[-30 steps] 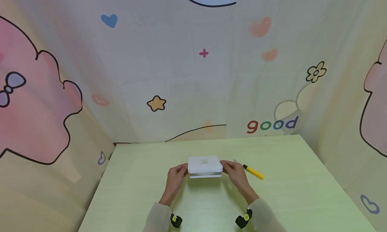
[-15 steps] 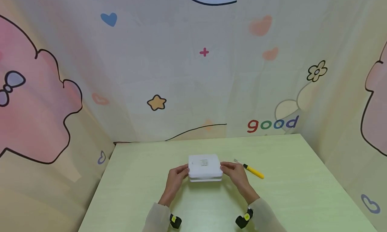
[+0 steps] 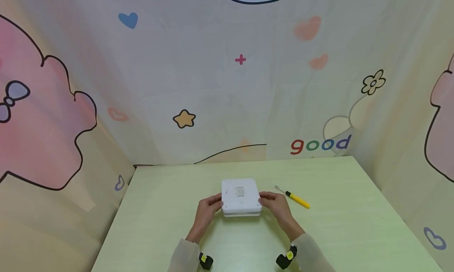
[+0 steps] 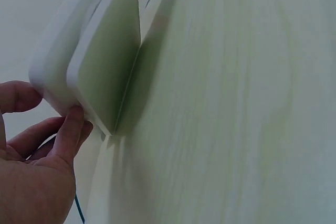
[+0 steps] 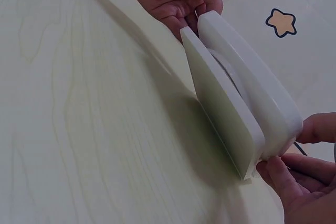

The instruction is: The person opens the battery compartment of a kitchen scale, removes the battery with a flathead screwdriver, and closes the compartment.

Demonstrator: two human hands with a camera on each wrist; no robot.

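Note:
A flat white square device (image 3: pixel 240 197), with a thin plate under a thicker body and a small label on its upturned face, stands tilted on its near edge on the pale green table (image 3: pixel 170 224). My left hand (image 3: pixel 207 209) grips its left side, thumb and fingers pinching the rim (image 4: pixel 58 98). My right hand (image 3: pixel 275 205) grips the right side (image 5: pixel 278 129) the same way. In the wrist views the device (image 5: pixel 231 108) leans steeply, its plate (image 4: pixel 107 56) facing the table.
A yellow-handled screwdriver (image 3: pixel 293 198) lies on the table just right of my right hand. Cartoon-printed curtain walls (image 3: pixel 227 86) close in the table at the back and both sides. Black wrist-camera mounts (image 3: pixel 285 259) show at the bottom.
Both hands have tipped the device further toward me, so its labelled face now shows more fully. The screwdriver has not moved.

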